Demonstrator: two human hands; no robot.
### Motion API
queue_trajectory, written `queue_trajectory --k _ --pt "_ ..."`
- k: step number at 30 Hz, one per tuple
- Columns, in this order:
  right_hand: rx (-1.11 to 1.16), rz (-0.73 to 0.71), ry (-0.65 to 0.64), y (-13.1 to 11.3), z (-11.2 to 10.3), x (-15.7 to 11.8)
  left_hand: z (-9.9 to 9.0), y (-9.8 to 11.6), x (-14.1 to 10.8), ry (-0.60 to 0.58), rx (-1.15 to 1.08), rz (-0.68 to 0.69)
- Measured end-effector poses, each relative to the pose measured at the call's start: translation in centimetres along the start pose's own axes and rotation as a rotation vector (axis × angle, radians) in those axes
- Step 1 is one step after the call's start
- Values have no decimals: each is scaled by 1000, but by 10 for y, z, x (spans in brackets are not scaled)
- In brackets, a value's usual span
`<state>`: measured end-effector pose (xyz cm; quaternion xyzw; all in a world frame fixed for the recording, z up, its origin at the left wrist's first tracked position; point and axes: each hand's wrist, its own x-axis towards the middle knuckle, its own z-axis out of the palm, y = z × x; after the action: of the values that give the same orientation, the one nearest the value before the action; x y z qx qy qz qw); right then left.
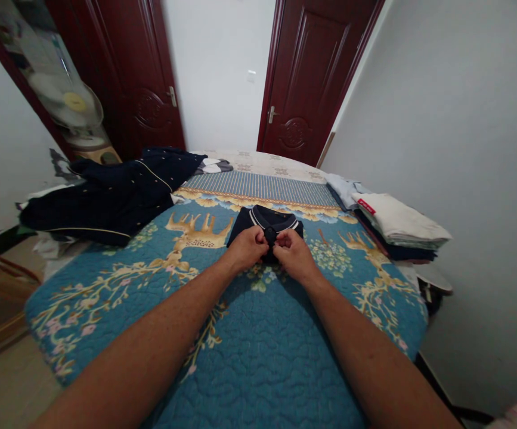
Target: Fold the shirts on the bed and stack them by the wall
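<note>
A dark navy polo shirt (241,220) with white-striped collar lies folded into a compact shape on the blue quilted cover (267,333). Its collar faces away from me. My left hand (252,245) pinches the shirt's front just below the collar, on the left side. Opposite it, my right hand (290,250) pinches the same area from the right. Between the fingertips a small dark part of the placket stands up; its details are too small to make out.
Loose dark dotted clothing (106,196) is heaped at the left edge of the table. A stack of folded garments (401,223), cream on top, sits at the right. Beyond stand two dark red doors (321,65) and a fan (68,104).
</note>
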<state>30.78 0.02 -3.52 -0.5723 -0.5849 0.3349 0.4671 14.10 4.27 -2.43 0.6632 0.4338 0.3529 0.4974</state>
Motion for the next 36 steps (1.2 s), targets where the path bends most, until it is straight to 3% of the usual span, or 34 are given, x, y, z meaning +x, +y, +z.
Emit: queue_trajectory --k 10,18,25,31,36 --pt "-21 24 38 -2 -1 0 -2 12 -6 -71 -56 -27" --pt "64 71 -8 -2 -3 1 0 10 -4 5 -20 -96" --pt "-17 -30 18 4 -4 7 3 8 -5 53 11 -53" --pt "-59 83 15 -4 -4 -1 -1 6 -3 13 -37 -15" --pt "-228 -8 88 -7 -2 -3 1 6 -3 25 -68 -12"
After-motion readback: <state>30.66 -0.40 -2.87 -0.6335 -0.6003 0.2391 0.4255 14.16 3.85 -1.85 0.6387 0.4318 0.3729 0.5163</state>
